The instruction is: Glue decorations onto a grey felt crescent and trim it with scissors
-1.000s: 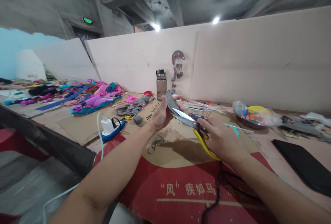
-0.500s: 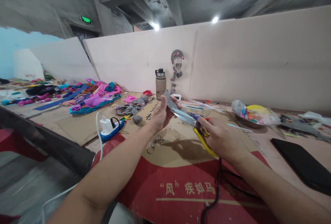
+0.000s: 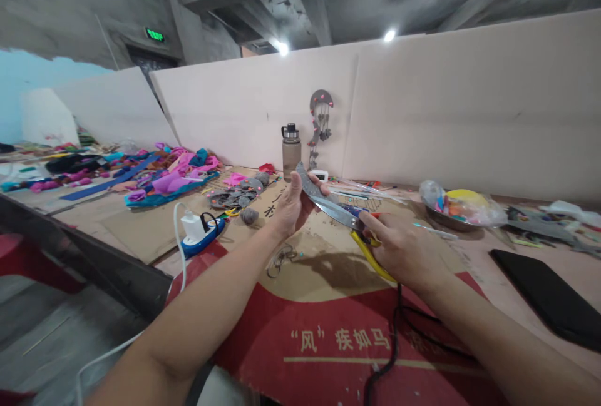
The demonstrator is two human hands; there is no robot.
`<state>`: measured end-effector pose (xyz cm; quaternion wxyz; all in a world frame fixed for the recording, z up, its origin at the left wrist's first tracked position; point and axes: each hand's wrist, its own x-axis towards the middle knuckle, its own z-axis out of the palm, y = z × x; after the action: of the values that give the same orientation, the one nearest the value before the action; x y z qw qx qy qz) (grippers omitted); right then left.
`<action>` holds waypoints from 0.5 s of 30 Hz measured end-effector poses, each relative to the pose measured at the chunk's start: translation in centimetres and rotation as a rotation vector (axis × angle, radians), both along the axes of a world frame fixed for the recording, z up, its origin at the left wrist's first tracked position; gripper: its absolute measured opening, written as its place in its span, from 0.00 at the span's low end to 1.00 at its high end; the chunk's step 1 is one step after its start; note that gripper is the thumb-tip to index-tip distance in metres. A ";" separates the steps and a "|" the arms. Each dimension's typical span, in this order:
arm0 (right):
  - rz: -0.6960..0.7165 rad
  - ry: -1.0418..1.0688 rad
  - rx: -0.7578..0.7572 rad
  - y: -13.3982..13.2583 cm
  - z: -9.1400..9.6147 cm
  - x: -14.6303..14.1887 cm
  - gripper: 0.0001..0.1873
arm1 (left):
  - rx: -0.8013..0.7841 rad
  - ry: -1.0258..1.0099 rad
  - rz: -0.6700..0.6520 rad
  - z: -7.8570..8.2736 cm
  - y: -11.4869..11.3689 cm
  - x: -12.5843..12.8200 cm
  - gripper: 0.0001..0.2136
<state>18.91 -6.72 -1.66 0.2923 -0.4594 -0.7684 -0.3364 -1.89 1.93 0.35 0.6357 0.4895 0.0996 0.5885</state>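
Observation:
Pinched in my left hand [image 3: 293,209] is a curved piece of grey felt [image 3: 307,184], its tip pointing up. My right hand [image 3: 404,246] is wrapped round the handles of a pair of scissors [image 3: 335,211] with yellow grips. The scissor blades lie along the lower edge of the felt, close to my left fingers; whether they touch it I cannot tell. A grey moon-shaped hanging ornament [image 3: 322,115] with pink dots is on the white board behind. Beneath my hands, a loose tangle of grey yarn [image 3: 283,260] rests on the cardboard.
A water bottle [image 3: 292,154] stands behind my left hand. Left are a blue power strip [image 3: 204,238], a grey yarn ball [image 3: 248,216] and a heap of grey felt pieces [image 3: 238,193]. Right are a metal bowl [image 3: 453,223] with bagged items and a black phone [image 3: 547,296].
The hands, felt and scissors hold nearly the same pose. The whole view has shifted very slightly.

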 end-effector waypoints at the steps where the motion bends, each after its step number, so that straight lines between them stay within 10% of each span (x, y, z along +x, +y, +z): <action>1: 0.002 0.000 -0.002 0.0 0.0 0.0 0.14 | 0.002 -0.008 -0.002 0.0 0.1 0.0 0.26; 15: -0.159 0.164 -0.317 0.6 0.0 -0.6 0.23 | 0.042 0.001 0.090 0.0 0.2 0.1 0.28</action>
<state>18.27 -6.16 -1.69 0.2504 -0.5846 -0.7467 -0.1949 -1.76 2.18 0.38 0.5979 0.4980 0.1093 0.6185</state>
